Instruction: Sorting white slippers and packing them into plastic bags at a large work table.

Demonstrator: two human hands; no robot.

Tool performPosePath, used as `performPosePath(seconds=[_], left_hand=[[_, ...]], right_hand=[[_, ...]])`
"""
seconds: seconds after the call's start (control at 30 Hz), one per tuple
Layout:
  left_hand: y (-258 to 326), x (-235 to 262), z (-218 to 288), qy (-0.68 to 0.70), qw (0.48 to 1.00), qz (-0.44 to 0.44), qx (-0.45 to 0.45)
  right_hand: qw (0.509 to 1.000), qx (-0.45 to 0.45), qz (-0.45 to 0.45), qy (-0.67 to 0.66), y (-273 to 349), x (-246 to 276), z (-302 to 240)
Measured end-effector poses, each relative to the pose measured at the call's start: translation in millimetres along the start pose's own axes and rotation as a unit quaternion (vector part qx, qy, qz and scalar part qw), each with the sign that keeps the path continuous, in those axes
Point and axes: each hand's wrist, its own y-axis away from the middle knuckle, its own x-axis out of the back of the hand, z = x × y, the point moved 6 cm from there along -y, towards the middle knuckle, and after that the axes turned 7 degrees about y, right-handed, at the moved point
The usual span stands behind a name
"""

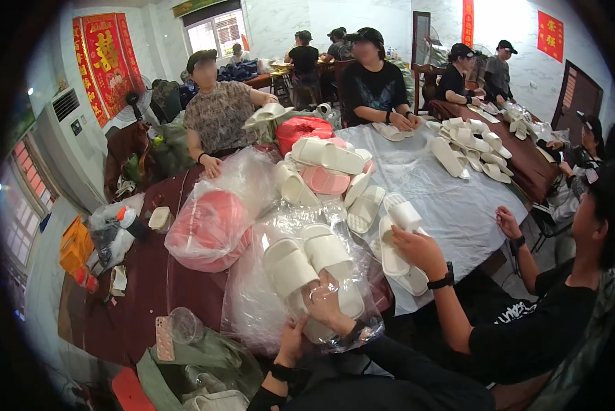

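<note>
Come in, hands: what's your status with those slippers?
Left hand at clear plastic bag. Right hand on cream, open-toed slippers. Co-worker's hand to the right, apart from both.

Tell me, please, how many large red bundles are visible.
2: one wrapped bundle left of centre, and one rear bundle behind the piled slippers; others may be hidden.

Smooth matt cream slippers (287,266), glossy crinkled clear plastic bag (246,291), creased white plastic-looking sheet (458,219)
</note>
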Motion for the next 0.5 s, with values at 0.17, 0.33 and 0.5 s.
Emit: performPosePath(seconds=[0.17,0.33,0.5], left_hand=[[10,-15,6,0.081,0.995,0.012,0.048],[-2,-10,0,0.164,0.978,-0.042,0.12],[-13,16,-15,0.245,0.95,-0.116,0.156]], right_hand=[[0.994,-0.017,-0.102,0.026,-14,-29,2],[0.986,0.06,-0.15,0.051,-1,-26,9],[0.973,0.086,-0.21,-0.038,38,2,8]])
